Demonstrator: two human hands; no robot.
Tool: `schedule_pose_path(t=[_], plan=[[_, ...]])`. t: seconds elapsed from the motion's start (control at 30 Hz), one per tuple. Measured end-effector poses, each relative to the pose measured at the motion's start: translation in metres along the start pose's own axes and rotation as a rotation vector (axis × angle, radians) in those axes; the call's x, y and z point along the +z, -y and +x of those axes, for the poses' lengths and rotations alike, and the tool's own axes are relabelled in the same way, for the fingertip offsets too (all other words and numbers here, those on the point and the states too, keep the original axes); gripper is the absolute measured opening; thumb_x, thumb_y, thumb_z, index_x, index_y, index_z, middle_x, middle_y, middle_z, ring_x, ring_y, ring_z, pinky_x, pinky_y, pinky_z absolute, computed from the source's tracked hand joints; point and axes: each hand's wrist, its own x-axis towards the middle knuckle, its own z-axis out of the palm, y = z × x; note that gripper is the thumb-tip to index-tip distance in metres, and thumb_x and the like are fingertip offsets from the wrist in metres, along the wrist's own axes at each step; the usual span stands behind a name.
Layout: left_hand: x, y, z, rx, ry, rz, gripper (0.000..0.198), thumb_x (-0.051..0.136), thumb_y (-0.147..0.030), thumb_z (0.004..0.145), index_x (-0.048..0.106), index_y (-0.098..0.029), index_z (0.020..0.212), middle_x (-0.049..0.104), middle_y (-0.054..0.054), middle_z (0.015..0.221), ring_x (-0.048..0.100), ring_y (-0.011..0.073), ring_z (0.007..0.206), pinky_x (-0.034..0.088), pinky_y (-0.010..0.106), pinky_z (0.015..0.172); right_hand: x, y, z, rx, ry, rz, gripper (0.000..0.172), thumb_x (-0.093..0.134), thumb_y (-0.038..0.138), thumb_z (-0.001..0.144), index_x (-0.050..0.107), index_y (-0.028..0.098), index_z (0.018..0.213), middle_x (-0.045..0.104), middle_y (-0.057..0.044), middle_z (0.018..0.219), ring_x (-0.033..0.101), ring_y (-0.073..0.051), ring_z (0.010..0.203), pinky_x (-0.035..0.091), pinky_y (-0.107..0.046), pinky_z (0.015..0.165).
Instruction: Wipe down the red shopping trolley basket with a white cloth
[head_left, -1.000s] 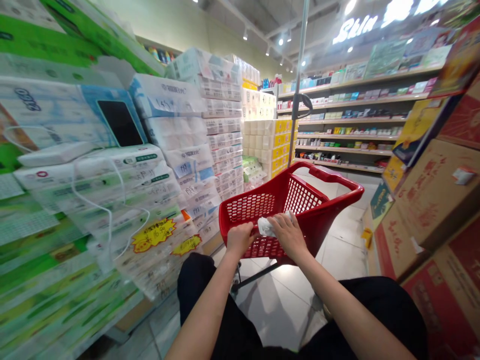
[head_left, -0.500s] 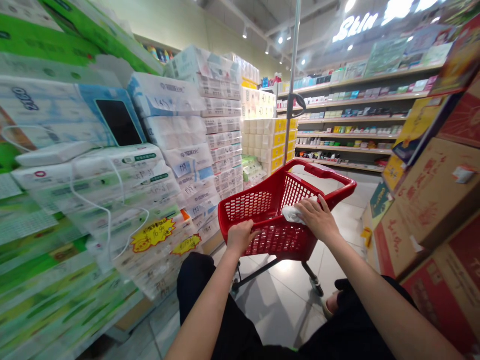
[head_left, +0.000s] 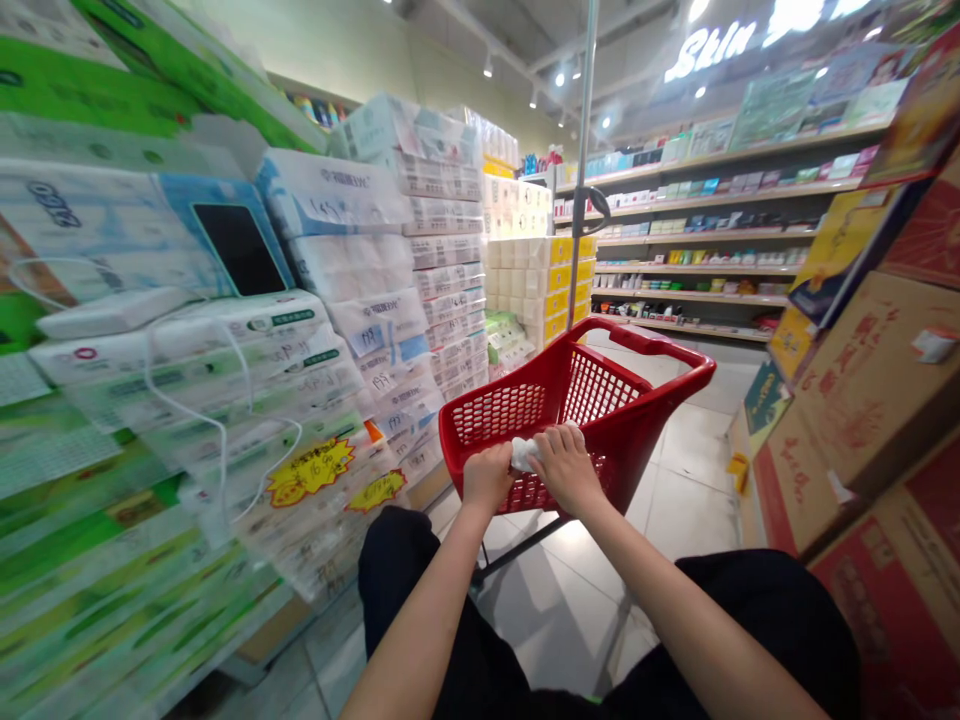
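In front of me stands a red plastic shopping cart [head_left: 637,440] with perforated basket walls. My left hand [head_left: 487,478] is closed over the near side rim, toward its left end. Just right of it, my right hand [head_left: 562,465] presses a crumpled white cloth [head_left: 525,455] against the same rim, its fingers bent over the top. Part of the cloth sticks out between the two hands; the rest lies hidden under the right hand. What shows of the basket inside is the far perforated wall and the inner panel.
Tall stacks of packaged tissue [head_left: 367,300] line the left, with a phone [head_left: 240,248] and a white cable [head_left: 217,430] on them. Cardboard boxes [head_left: 877,370] are piled on the right. Behind the cart rise a metal pole [head_left: 585,130] and stocked shelves [head_left: 690,240]. Tiled floor [head_left: 570,600] lies below.
My right hand has slid left along the rim with the white cloth, coming close beside my left hand. The left hand keeps its grip on the rim; the cart has barely moved.
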Motion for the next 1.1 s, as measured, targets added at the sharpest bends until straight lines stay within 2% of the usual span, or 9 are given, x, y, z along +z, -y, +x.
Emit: schedule_pose_path(t=[0.13, 0.2, 0.37, 0.57, 0.7, 0.8, 0.87, 1.0, 1.1], plan=[[0.000, -0.003, -0.001, -0.005, 0.014, -0.001, 0.012, 0.056, -0.032, 0.088, 0.055, -0.023, 0.096, 0.065, 0.002, 0.091, 0.061, 0.0191, 0.086, 0.038, 0.028, 0.068, -0.002, -0.028, 0.002, -0.145, 0.046, 0.039, 0.024, 0.040, 0.038, 0.096, 0.053, 0.024, 0.111, 0.056, -0.006, 0.107, 0.045, -0.022, 0.105, 0.026, -0.041, 0.106], [0.000, -0.008, -0.002, -0.009, 0.013, 0.005, 0.014, 0.055, -0.034, 0.089, 0.054, -0.022, 0.097, 0.064, 0.003, 0.092, 0.061, 0.0195, 0.088, 0.039, 0.028, 0.070, -0.004, -0.046, 0.002, -0.171, 0.050, 0.034, 0.025, 0.040, 0.039, 0.097, 0.053, 0.025, 0.113, 0.056, -0.005, 0.109, 0.045, -0.021, 0.105, 0.026, -0.040, 0.107], [0.001, -0.026, -0.002, 0.041, 0.032, -0.013, 0.023, 0.052, -0.037, 0.091, 0.050, -0.021, 0.108, 0.061, 0.005, 0.100, 0.059, 0.0201, 0.091, 0.043, 0.029, 0.075, -0.005, -0.081, -0.001, -0.099, 0.030, -0.025, 0.029, 0.038, 0.043, 0.097, 0.055, 0.024, 0.111, 0.057, -0.006, 0.112, 0.043, -0.022, 0.113, 0.019, -0.044, 0.112], [-0.004, -0.054, -0.009, 0.235, 0.010, -0.165, 0.051, 0.052, -0.029, 0.091, 0.032, -0.021, 0.138, 0.051, 0.010, 0.128, 0.053, 0.0215, 0.113, 0.044, 0.033, 0.094, 0.000, -0.097, -0.006, 0.041, 0.029, -0.085, 0.035, 0.028, 0.041, 0.098, 0.055, 0.023, 0.109, 0.057, -0.007, 0.112, 0.042, -0.022, 0.119, 0.017, -0.046, 0.112], [-0.015, -0.055, -0.013, 0.211, 0.134, -0.144, 0.062, 0.056, -0.039, 0.088, 0.028, -0.028, 0.142, 0.059, 0.008, 0.120, 0.060, 0.0238, 0.103, 0.047, 0.032, 0.083, -0.001, -0.101, -0.007, 0.079, 0.033, -0.113, 0.034, 0.026, 0.035, 0.098, 0.056, 0.021, 0.106, 0.057, -0.009, 0.111, 0.040, -0.023, 0.122, 0.020, -0.046, 0.110], [-0.019, -0.048, -0.015, 0.185, 0.208, -0.101, 0.051, 0.055, -0.051, 0.087, 0.043, -0.032, 0.132, 0.067, 0.005, 0.103, 0.065, 0.0249, 0.091, 0.047, 0.033, 0.076, -0.005, -0.097, -0.009, 0.097, 0.019, -0.113, 0.032, 0.026, 0.031, 0.098, 0.056, 0.020, 0.104, 0.057, -0.010, 0.110, 0.041, -0.024, 0.120, 0.022, -0.045, 0.110], [-0.019, -0.045, -0.017, 0.160, 0.201, -0.101, 0.043, 0.050, -0.054, 0.088, 0.049, -0.032, 0.125, 0.068, 0.004, 0.099, 0.065, 0.0247, 0.089, 0.046, 0.032, 0.074, -0.008, -0.087, -0.012, 0.113, 0.009, -0.100, 0.031, 0.027, 0.031, 0.098, 0.056, 0.019, 0.103, 0.057, -0.010, 0.110, 0.042, -0.024, 0.119, 0.022, -0.045, 0.110], [-0.015, -0.045, -0.019, 0.057, 0.160, -0.091, 0.038, 0.050, -0.048, 0.089, 0.049, -0.027, 0.121, 0.069, 0.006, 0.099, 0.066, 0.0248, 0.088, 0.046, 0.032, 0.071, -0.013, -0.044, -0.021, 0.113, -0.006, -0.028, 0.028, 0.030, 0.031, 0.098, 0.055, 0.019, 0.102, 0.057, -0.009, 0.108, 0.043, -0.023, 0.117, 0.021, -0.044, 0.111], [-0.015, -0.047, -0.019, -0.018, 0.172, -0.084, 0.036, 0.052, -0.041, 0.088, 0.048, -0.022, 0.118, 0.069, 0.008, 0.094, 0.066, 0.0244, 0.085, 0.045, 0.031, 0.070, -0.014, -0.009, -0.028, 0.078, -0.015, 0.046, 0.026, 0.033, 0.032, 0.098, 0.055, 0.021, 0.104, 0.057, -0.008, 0.109, 0.044, -0.022, 0.117, 0.020, -0.045, 0.113]])
